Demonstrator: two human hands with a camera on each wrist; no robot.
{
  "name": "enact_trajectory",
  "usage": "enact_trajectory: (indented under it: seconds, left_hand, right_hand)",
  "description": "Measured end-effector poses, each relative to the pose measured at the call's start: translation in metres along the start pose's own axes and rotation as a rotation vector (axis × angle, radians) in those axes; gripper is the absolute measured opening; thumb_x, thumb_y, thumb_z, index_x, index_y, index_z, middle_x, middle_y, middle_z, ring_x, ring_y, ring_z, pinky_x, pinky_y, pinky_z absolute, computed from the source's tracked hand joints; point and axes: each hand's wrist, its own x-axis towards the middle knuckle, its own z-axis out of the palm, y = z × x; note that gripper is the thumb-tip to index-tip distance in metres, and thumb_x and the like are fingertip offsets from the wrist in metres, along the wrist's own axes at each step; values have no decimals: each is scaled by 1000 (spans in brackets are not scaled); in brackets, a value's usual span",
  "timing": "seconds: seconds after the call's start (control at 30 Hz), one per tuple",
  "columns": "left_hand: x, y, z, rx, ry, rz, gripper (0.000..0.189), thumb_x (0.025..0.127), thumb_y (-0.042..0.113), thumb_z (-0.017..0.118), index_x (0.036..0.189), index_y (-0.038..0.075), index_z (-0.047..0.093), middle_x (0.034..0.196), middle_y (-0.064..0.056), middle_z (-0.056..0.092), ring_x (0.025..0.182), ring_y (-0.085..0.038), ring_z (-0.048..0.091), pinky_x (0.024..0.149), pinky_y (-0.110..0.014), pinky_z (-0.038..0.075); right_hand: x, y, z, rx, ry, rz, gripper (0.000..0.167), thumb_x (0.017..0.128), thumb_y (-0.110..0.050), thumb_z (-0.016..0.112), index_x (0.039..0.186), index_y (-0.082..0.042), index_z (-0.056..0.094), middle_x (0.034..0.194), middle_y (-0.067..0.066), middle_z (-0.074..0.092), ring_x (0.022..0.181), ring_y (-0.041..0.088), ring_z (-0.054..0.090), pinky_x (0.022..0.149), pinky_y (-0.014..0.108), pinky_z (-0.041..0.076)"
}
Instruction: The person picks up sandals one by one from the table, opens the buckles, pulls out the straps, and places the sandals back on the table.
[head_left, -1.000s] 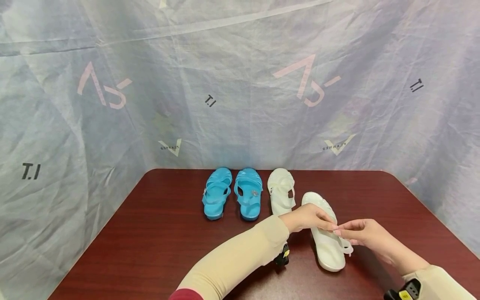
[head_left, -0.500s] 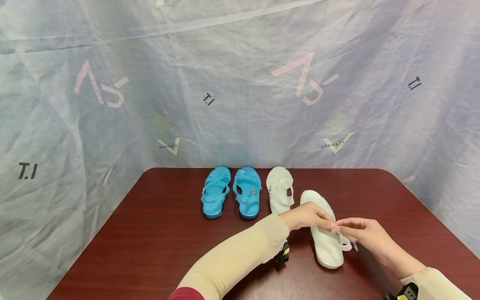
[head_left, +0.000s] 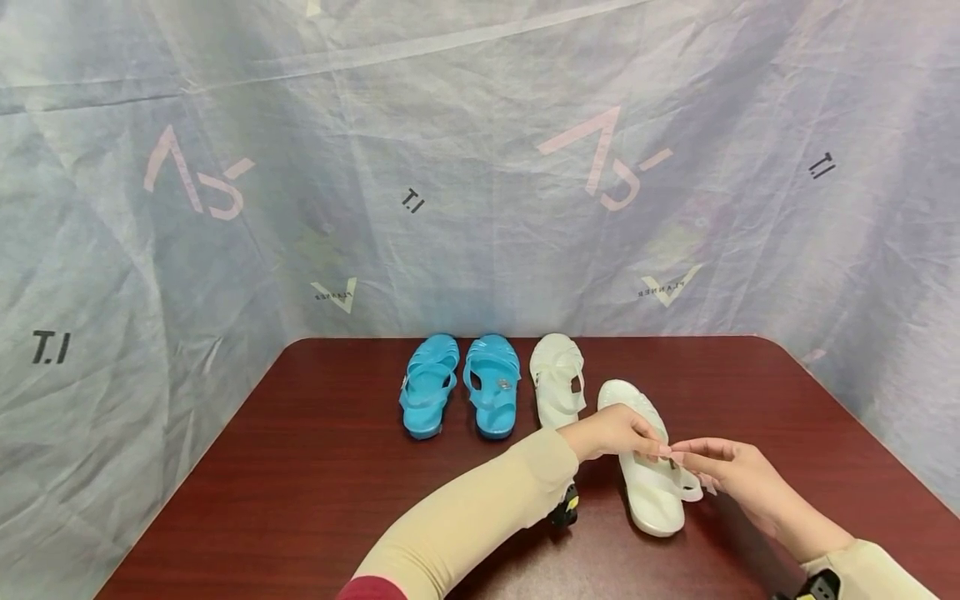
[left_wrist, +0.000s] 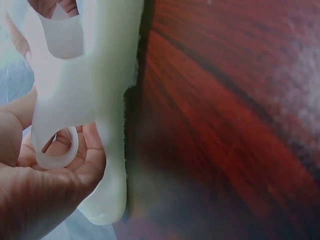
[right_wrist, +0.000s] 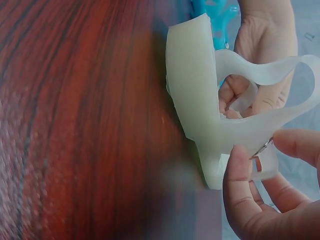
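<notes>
A white sandal [head_left: 656,500] lies tilted on the table, toe pointing away, at the right in the head view. My left hand [head_left: 618,432] reaches over it from the left and pinches its strap with thumb and forefinger. From the right, my right hand [head_left: 742,475] pinches the same strap, fingertips right at the left hand's. In the right wrist view, a small metal buckle [right_wrist: 264,148] sits on the strap [right_wrist: 247,129] between right thumb and fingers. The left wrist view shows the left hand [left_wrist: 50,195] beside the sandal, fingers partly behind its looped strap [left_wrist: 57,159].
Another white sandal [head_left: 557,375] stands to the left, its heel partly covered by my left forearm. Two blue sandals [head_left: 491,392] are lined up farther left near the back edge of the dark red table [head_left: 300,475]. A grey printed cloth [head_left: 480,167] hangs behind.
Both hands stay at the strap, with only small finger shifts. The strap's tip now shows past the right fingers, and a small dark spot shows below the fingertips.
</notes>
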Motion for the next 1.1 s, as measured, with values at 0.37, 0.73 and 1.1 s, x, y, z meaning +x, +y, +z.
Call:
enact_trajectory:
  seconds: [0.37,0.73,1.1]
  left_hand:
    - [-2,-2,1,-35,6,-34,17,89,16,71,88,0,75,74,-3,72,63,0,54,60,-14,46]
    - [0,-3,1,-48,-3,-32,16,88,16,72,89,1,76,79,-5,74,65,0,57,62,-15,47]
    - [0,-3,-3,-63,-39,-29,16,88,16,72,91,0,75,76,-1,71,66,0,55,62,-15,47]
  right_hand:
    - [-2,7,-2,34,-35,24,40,94,-29,64,121,1,64,109,-6,69,93,0,61,78,23,51]
    - [-4,8,-4,72,-29,37,42,94,-29,64,124,0,62,112,-5,68,96,-1,62,82,24,53]
    - [-7,10,-5,86,-37,47,43,97,-27,60,127,4,59,110,-8,67,95,-2,62,82,24,53]
